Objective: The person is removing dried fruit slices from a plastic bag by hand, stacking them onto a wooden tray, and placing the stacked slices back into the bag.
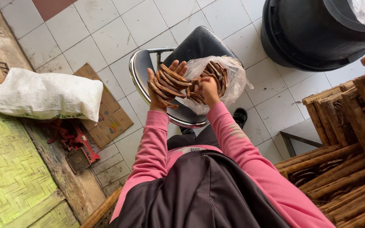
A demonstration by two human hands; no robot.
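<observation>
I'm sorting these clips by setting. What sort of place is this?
Probably a small home food workshop. The left hand holds a stack of brown curved strips, the right hand reaches into a plastic bag of them, and bamboo drying racks stand alongside.

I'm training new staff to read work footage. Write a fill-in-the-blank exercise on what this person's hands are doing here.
1. The left hand holds a stack of brown curved ____.
2. The right hand reaches into a clear ____ bag.
3. The bag rests on the seat of a black ____ with a chrome rim.
4. On the floor to the person's left lies a filled ____ sack.

Missing words: strips; plastic; chair; white
</observation>
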